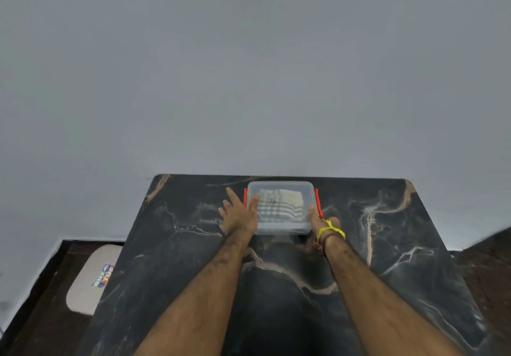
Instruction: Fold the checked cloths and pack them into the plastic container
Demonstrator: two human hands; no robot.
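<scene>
A clear plastic container (pixel 280 229) with red side clips stands at the far middle of the black marble table (pixel 177 259). Its translucent lid is on, and folded checked cloths (pixel 279 203) show through it. My left hand (pixel 239 213) lies at the container's left side with fingers spread straight and the thumb resting on the lid. My right hand (pixel 322 221), with a yellow thread at the wrist, sits at the container's right side by the red clip (pixel 318 202), thumb on the lid edge; its fingers are hidden behind the box.
The table's far edge meets a plain grey wall just behind the container. A pale cushioned stool (pixel 91 278) with a coloured sticker stands on the floor to the left of the table.
</scene>
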